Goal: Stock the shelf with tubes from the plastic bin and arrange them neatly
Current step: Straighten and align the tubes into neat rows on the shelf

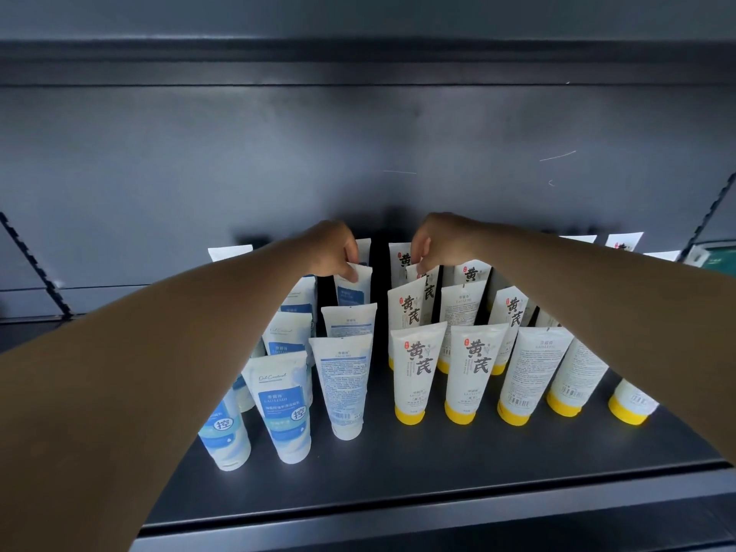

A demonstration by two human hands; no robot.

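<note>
Both my arms reach to the back of the dark shelf [438,472]. My left hand [332,249] pinches the top edge of a blue-and-white tube [352,288] standing in a rear row. My right hand [438,241] pinches the top of a white tube with black characters [428,284], also at the back. Blue-and-white tubes [284,408] stand cap-down in rows on the left. White tubes with yellow caps [414,372] stand in rows on the right. The plastic bin is out of view.
The shelf's dark back panel [358,153] rises behind the tubes, with an upper shelf edge [358,53] above. Slotted uprights [32,264] flank both sides. A bare strip of shelf runs in front of the tubes to the front lip [398,523].
</note>
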